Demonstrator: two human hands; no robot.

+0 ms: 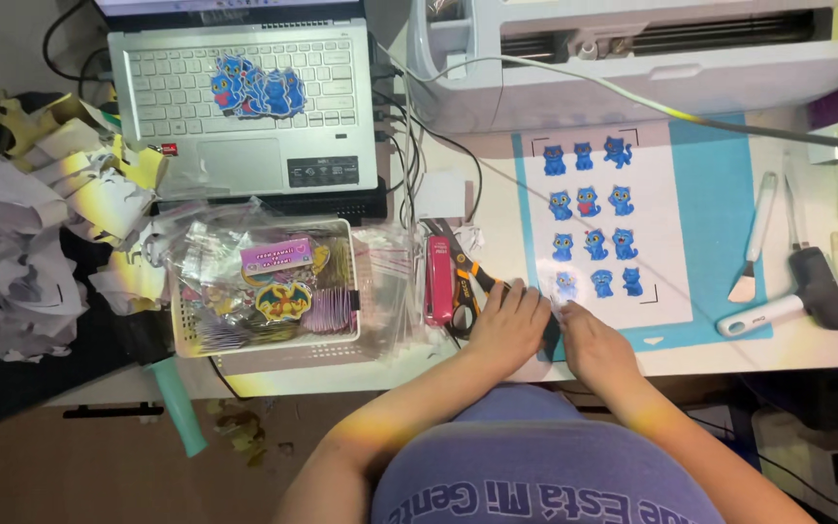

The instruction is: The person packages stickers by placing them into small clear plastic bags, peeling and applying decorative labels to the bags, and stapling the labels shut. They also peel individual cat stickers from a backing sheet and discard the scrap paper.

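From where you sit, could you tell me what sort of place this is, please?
It looks like a home craft desk for making stickers. A white cutting machine sits behind a teal cutting mat holding a sheet of blue cat stickers, and both hands, left hand and right hand, work at its lower edge.

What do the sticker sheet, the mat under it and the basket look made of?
Sticker sheet: seemingly glossy white paper or vinyl, printed blue cats. Cutting mat: flat teal plastic, matte. Basket: white moulded plastic, slotted walls. Both hands press the sheet's corner.
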